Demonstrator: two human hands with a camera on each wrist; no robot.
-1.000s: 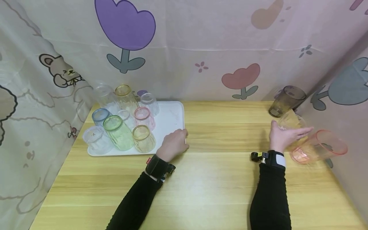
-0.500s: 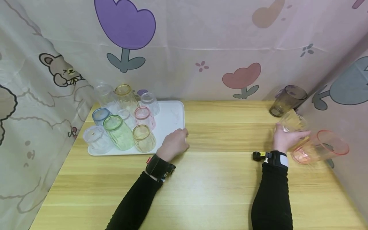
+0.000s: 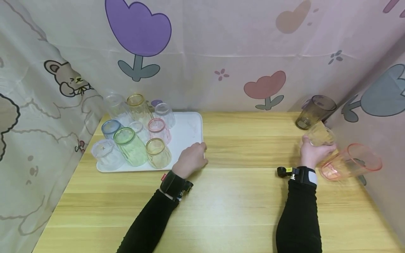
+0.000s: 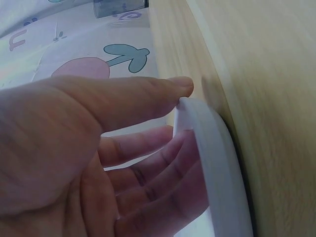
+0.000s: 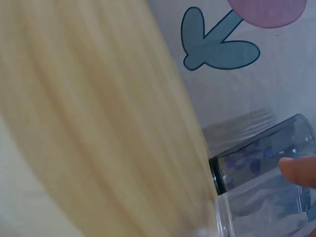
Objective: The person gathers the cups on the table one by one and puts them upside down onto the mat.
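Observation:
My left hand [image 3: 191, 160] grips the right edge of a white tray [image 3: 188, 128]. In the left wrist view, the thumb lies at the tray's rim [image 4: 217, 148] with the other fingers bent against it. Over on the right, my right hand [image 3: 311, 154] holds a clear drinking glass [image 3: 321, 134], its fingers and thumb around the lower side. Only the thumb tip [image 5: 298, 170] and a bit of another finger show in the right wrist view, by the clear glass [image 5: 261, 212]. A smoky dark glass [image 3: 316, 110] stands just behind; a coral-pink tumbler [image 3: 352, 162] is close on the right.
Several glasses crowd the tray's left part, including a green glass [image 3: 130, 147], a blue glass [image 3: 110, 128], a pink glass [image 3: 159, 130] and a yellow glass [image 3: 158, 153]. Patterned cloth [image 3: 202, 70] rises behind and beside the wooden table [image 3: 234, 196].
My right hand has gone from spread fingers beside the clear glass to fingers closed around it. The left hand and tray have stayed in place.

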